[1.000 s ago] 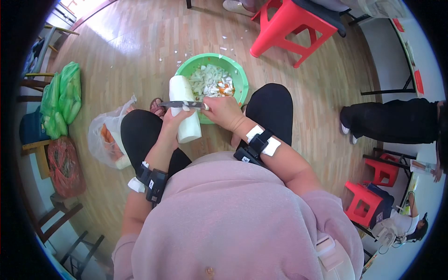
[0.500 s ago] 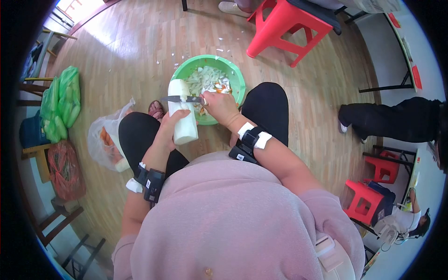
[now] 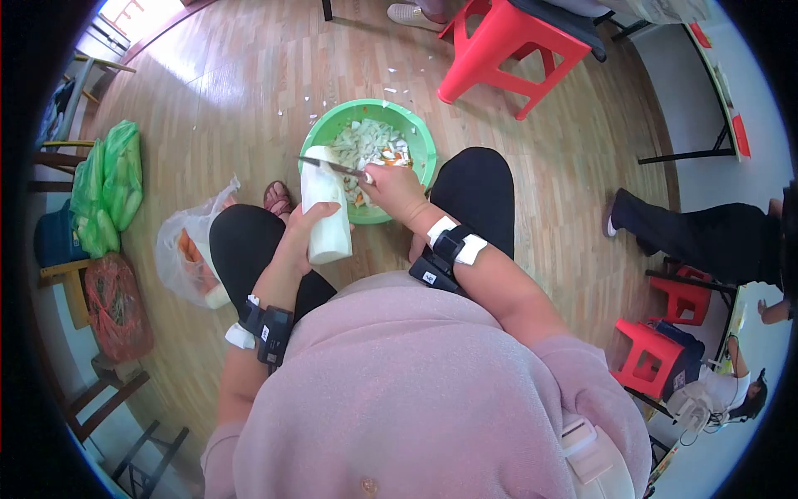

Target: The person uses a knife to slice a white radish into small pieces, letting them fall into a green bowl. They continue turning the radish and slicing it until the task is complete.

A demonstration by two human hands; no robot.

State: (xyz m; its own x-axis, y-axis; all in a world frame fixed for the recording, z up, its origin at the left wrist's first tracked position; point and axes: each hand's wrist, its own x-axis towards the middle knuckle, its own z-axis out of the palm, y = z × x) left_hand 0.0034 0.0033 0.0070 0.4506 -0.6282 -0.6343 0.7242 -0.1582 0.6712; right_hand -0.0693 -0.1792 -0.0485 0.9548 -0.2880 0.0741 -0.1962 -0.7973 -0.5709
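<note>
Wooden floor (image 3: 199,116) under a green basin (image 3: 427,150); white radish (image 3: 329,233) at the basin's left rim, left hand (image 3: 301,234) gripping its middle, right hand (image 3: 395,190) holding the knife (image 3: 339,167) against its far end—strokes best shallow, clear of the left hand.

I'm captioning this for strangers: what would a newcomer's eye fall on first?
Probably the bright green basin of chopped pieces, just beyond the knees. At its left side, the left hand grips a thick white vegetable, and the right hand holds a knife at its far end. The large red stool at the upper right would come next.
</note>
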